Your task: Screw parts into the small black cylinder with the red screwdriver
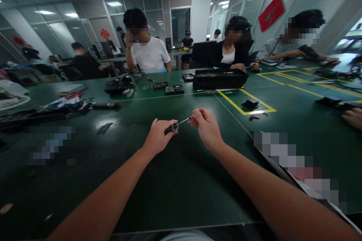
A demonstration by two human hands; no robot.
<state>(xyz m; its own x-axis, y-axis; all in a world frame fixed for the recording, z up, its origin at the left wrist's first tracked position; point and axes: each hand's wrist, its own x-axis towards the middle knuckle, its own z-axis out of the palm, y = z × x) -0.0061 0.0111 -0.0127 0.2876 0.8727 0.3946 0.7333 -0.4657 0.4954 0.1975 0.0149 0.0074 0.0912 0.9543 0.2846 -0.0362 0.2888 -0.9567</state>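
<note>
Over the green tabletop [169, 188], my left hand [158, 135] pinches a small round part [175, 126] with a silvery rim and a dark middle between thumb and fingers. My right hand [207, 126] grips a slim screwdriver [184, 120] near its red end, fingers curled around it. The thin metal shaft slants down to the left, and its tip reaches the round part's rim or opening; which of these I cannot tell. Both hands are held close together, centre of view.
Ahead lie hard drives [174, 89] and a long black casing [220, 80]. A pen-shaped tool [106, 106] and a pile with red-handled scissors [74, 95] sit left. A black bracket [250, 104] lies within yellow tape, right. Several people sit around; a co-worker's hand [353, 116] shows at right.
</note>
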